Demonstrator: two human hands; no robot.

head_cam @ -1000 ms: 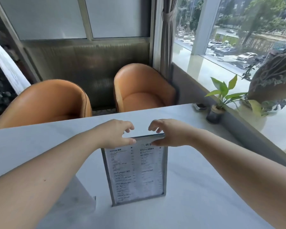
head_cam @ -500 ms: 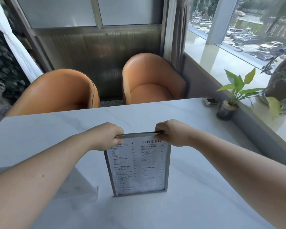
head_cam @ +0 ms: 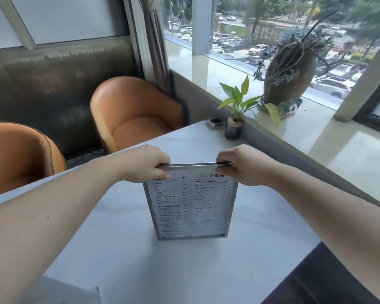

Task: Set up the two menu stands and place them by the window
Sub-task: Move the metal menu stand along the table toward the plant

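Observation:
A grey-framed menu stand [head_cam: 190, 207] with a printed menu stands upright on the white marble table [head_cam: 123, 249], facing me. My left hand [head_cam: 148, 164] grips its top left corner and my right hand [head_cam: 245, 164] grips its top right corner. A second flat pale panel [head_cam: 75, 292] lies at the table's near left edge, partly under my left forearm; I cannot tell whether it is the other stand. The window [head_cam: 272, 36] runs along the right, beyond a wide pale sill [head_cam: 316, 132].
A small potted green plant [head_cam: 234, 126] and a small dark square holder [head_cam: 215, 122] sit at the table's far right corner. A large brown vase [head_cam: 287, 73] stands on the sill. Two orange chairs [head_cam: 132, 115] face me across the table. A dark seat edge [head_cam: 329, 277] shows bottom right.
Both hands closed onto the stand's top corners from loosely touching it. The view has swung to the right, bringing the window and sill into fuller sight; the stand still stands on the table.

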